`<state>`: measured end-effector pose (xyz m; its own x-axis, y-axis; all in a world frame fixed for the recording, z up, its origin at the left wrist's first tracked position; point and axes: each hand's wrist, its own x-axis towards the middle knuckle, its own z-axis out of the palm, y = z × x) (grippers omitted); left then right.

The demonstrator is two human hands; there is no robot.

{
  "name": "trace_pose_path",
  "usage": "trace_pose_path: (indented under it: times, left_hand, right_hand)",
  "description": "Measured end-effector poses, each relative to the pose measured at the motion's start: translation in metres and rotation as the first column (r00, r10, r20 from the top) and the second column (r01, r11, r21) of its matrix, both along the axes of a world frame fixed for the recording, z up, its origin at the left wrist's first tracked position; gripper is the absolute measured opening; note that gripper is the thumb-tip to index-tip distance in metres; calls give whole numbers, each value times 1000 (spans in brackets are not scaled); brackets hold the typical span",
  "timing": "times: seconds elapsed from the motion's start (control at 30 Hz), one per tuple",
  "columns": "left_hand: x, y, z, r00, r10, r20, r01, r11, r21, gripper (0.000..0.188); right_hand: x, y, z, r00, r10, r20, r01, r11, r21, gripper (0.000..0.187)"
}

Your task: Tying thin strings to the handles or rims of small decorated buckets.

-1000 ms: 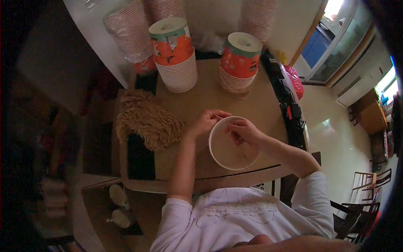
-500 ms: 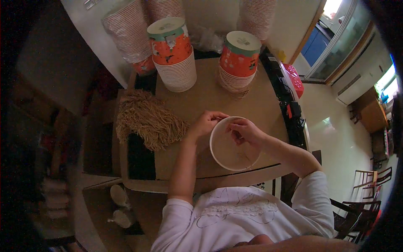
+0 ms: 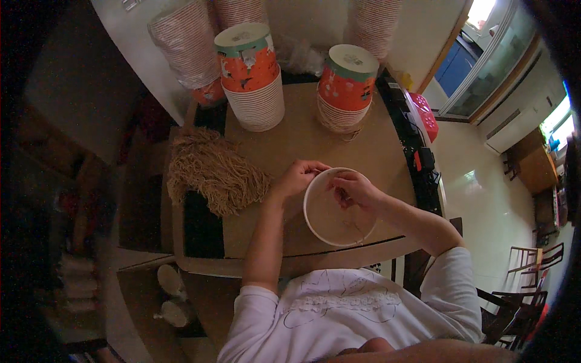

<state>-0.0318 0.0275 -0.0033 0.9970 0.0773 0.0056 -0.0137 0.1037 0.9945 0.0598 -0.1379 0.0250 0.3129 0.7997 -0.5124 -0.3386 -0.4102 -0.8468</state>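
A white-rimmed paper bucket (image 3: pixel 327 224) is tilted with its mouth toward me, near the table's front edge. My left hand (image 3: pixel 301 176) is closed on its far left rim, the fingertips partly hidden behind the wall. Inside the mouth, my right hand (image 3: pixel 357 190) is closed with its fingers curled together near that same side; what they pinch, if anything, is hidden. A thin strand of brown twine (image 3: pixel 357 228) shows along the bucket's lower right inside. To the left of my left forearm lies a loose heap of brown twine pieces (image 3: pixel 218 172).
Upside-down orange-and-green bucket stacks stand at the back, one on the left (image 3: pixel 251 78) and one on the right (image 3: pixel 347 88), the latter with twine around its base. Wrapped stacks (image 3: pixel 184 45) lean by the wall. Black cables and adapters (image 3: pixel 423 158) line the right edge beside a red basket (image 3: pixel 423 115).
Both hands and the bucket stay almost in place. The twine strand inside the bucket has shifted slightly; the view has moved a little.
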Motion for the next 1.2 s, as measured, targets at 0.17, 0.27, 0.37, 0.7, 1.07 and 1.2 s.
trace_pose_path:
  times: [0.17,0.27,0.37,0.7,1.07,1.2]
  left_hand:
    - [2,3,-1,1000,-12,-9,12,1000,28,17]
    - [3,4,-4,1000,-19,-23,19,999,25,17]
    - [5,9,-15,1000,-8,-12,9,998,65,17]
    - [5,9,-14,999,-31,-21,32,997,73,18]
    - [6,10,-15,997,-71,-10,72,994,78,19]
    - [4,9,-11,997,-24,-72,32,993,113,16]
  right_hand:
    - [1,1,0,1000,-12,17,12,1000,14,22]
    - [-1,1,3,999,-33,-1,33,999,-4,22]
    - [-1,1,1,1000,-21,-13,22,1000,9,22]
    - [-1,2,-1,1000,-24,13,24,999,-24,24]
    - [-1,3,-1,1000,-18,15,19,999,-39,22]
    - [-5,2,5,999,-28,20,29,998,-54,22]
